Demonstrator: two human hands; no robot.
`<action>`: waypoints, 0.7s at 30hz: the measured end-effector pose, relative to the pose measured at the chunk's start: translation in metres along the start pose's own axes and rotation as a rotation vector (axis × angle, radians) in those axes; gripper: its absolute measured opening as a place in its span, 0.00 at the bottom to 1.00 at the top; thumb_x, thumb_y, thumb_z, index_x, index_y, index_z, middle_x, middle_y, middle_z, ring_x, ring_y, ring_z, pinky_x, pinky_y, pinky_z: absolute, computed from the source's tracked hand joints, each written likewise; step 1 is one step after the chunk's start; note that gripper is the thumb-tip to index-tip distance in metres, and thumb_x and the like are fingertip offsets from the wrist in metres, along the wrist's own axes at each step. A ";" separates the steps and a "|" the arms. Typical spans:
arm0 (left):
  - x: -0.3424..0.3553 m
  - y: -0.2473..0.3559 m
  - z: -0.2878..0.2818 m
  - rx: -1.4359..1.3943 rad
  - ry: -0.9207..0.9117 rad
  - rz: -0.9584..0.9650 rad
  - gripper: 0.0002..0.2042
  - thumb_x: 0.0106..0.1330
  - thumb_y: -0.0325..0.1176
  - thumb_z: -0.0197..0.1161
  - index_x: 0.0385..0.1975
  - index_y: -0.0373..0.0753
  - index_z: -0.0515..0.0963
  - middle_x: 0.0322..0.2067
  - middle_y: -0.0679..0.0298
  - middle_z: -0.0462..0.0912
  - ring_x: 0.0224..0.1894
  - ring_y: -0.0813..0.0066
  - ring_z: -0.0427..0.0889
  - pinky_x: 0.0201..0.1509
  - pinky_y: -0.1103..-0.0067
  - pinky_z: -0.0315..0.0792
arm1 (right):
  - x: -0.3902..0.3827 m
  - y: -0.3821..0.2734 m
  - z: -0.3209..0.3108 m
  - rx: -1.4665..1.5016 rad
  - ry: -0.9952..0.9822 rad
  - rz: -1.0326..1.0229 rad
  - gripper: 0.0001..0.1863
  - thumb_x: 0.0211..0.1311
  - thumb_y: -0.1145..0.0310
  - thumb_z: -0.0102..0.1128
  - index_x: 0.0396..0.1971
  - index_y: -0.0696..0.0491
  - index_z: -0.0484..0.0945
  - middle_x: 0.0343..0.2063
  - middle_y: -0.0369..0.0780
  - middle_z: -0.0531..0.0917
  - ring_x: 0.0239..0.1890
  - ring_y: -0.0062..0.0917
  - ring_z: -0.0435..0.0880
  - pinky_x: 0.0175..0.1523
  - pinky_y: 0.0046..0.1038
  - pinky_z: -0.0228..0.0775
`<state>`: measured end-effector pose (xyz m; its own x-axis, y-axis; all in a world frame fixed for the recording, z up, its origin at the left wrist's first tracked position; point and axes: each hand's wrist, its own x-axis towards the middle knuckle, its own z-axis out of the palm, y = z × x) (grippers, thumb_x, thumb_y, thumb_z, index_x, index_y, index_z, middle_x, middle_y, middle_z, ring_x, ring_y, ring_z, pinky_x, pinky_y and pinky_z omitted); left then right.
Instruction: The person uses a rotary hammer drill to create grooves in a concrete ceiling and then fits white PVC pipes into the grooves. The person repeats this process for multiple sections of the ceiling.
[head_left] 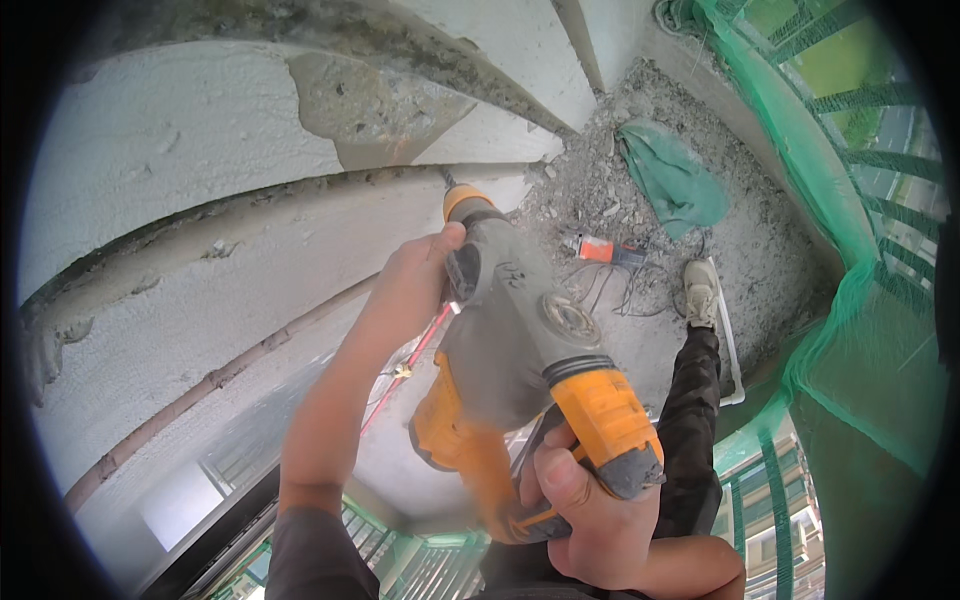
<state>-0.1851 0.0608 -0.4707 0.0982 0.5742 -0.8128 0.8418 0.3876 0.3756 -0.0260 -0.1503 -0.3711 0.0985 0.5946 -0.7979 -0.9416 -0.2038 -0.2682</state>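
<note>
A dusty orange-and-grey rotary hammer (505,320) runs diagonally across the middle, held in both hands. My left hand (418,275) is closed around its front, just behind the orange chuck collar. At the back end, my right hand (600,515) wraps round the rear handle; its trigger finger is partly hidden. The drill bit (448,178) points up at the lower edge of a pale plastered ledge (180,130), beside a dark groove. Whether the tip touches the wall I cannot tell. Bare grey concrete (375,110) shows where plaster is gone above the bit.
Broken rubble (590,165) covers the floor at far right. On it lie a green cloth (675,180) and an orange-and-black power tool (605,250) with a cord. A white pipe (730,345) lies beside my shoe (701,290). Green netting (800,150) lines the railing.
</note>
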 end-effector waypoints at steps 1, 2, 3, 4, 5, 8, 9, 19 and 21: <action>0.002 0.001 -0.001 0.014 0.010 -0.008 0.45 0.72 0.78 0.41 0.32 0.31 0.78 0.20 0.67 0.73 0.25 0.76 0.72 0.31 0.75 0.66 | 0.005 -0.003 -0.002 -0.071 -0.037 -0.013 0.19 0.64 0.65 0.75 0.47 0.59 0.77 0.27 0.36 0.80 0.26 0.21 0.79 0.32 0.26 0.72; 0.001 -0.002 -0.003 0.009 0.013 0.032 0.44 0.73 0.77 0.42 0.33 0.31 0.79 0.21 0.66 0.75 0.25 0.75 0.74 0.30 0.74 0.67 | 0.001 -0.003 -0.006 -0.134 -0.055 -0.010 0.21 0.65 0.61 0.75 0.46 0.60 0.76 0.26 0.38 0.82 0.27 0.23 0.80 0.35 0.28 0.73; -0.001 -0.006 -0.002 -0.002 0.016 0.037 0.44 0.73 0.76 0.42 0.33 0.31 0.80 0.21 0.65 0.75 0.26 0.75 0.74 0.31 0.74 0.67 | -0.002 -0.002 -0.007 -0.196 -0.073 -0.006 0.24 0.66 0.56 0.76 0.46 0.60 0.75 0.26 0.40 0.83 0.28 0.24 0.81 0.38 0.31 0.74; -0.002 -0.010 0.000 -0.013 0.020 0.041 0.43 0.74 0.76 0.43 0.34 0.31 0.80 0.21 0.64 0.76 0.26 0.74 0.74 0.31 0.74 0.67 | -0.005 0.003 0.000 -0.178 -0.024 -0.005 0.23 0.65 0.55 0.76 0.42 0.60 0.76 0.24 0.38 0.82 0.28 0.23 0.80 0.36 0.29 0.73; -0.001 -0.011 -0.001 -0.025 0.032 0.055 0.43 0.74 0.75 0.43 0.35 0.31 0.80 0.22 0.64 0.77 0.27 0.74 0.75 0.32 0.74 0.68 | -0.006 0.004 0.001 -0.225 -0.040 -0.013 0.23 0.65 0.55 0.76 0.40 0.59 0.76 0.23 0.38 0.82 0.27 0.23 0.80 0.36 0.29 0.73; -0.005 -0.011 -0.008 -0.025 0.025 0.073 0.41 0.75 0.72 0.45 0.36 0.30 0.80 0.23 0.64 0.77 0.28 0.73 0.75 0.35 0.74 0.68 | -0.007 0.005 0.009 -0.272 -0.072 -0.072 0.21 0.65 0.55 0.76 0.31 0.58 0.77 0.20 0.36 0.80 0.26 0.22 0.79 0.34 0.27 0.71; -0.004 -0.012 -0.008 -0.037 0.027 0.074 0.40 0.75 0.72 0.46 0.36 0.31 0.81 0.23 0.64 0.77 0.28 0.73 0.75 0.35 0.74 0.68 | -0.006 0.003 0.012 -0.294 -0.035 -0.051 0.21 0.65 0.55 0.76 0.31 0.58 0.77 0.20 0.36 0.80 0.26 0.22 0.79 0.34 0.27 0.71; -0.010 0.009 -0.008 -0.072 0.038 0.012 0.38 0.76 0.70 0.48 0.34 0.33 0.81 0.23 0.66 0.77 0.28 0.75 0.75 0.34 0.75 0.70 | 0.003 -0.015 0.020 -0.229 -0.109 -0.107 0.21 0.68 0.61 0.72 0.47 0.61 0.75 0.29 0.39 0.80 0.25 0.25 0.79 0.33 0.30 0.70; -0.011 0.004 -0.006 -0.079 0.024 -0.004 0.38 0.76 0.71 0.48 0.33 0.33 0.81 0.23 0.66 0.77 0.28 0.75 0.76 0.33 0.75 0.70 | -0.003 -0.021 0.027 -0.306 -0.048 -0.076 0.19 0.68 0.61 0.73 0.43 0.60 0.75 0.25 0.39 0.80 0.24 0.23 0.78 0.33 0.29 0.70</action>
<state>-0.1857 0.0601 -0.4574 0.0821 0.5892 -0.8038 0.7974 0.4450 0.4076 -0.0153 -0.1269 -0.3483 0.1427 0.6521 -0.7446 -0.7905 -0.3776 -0.4822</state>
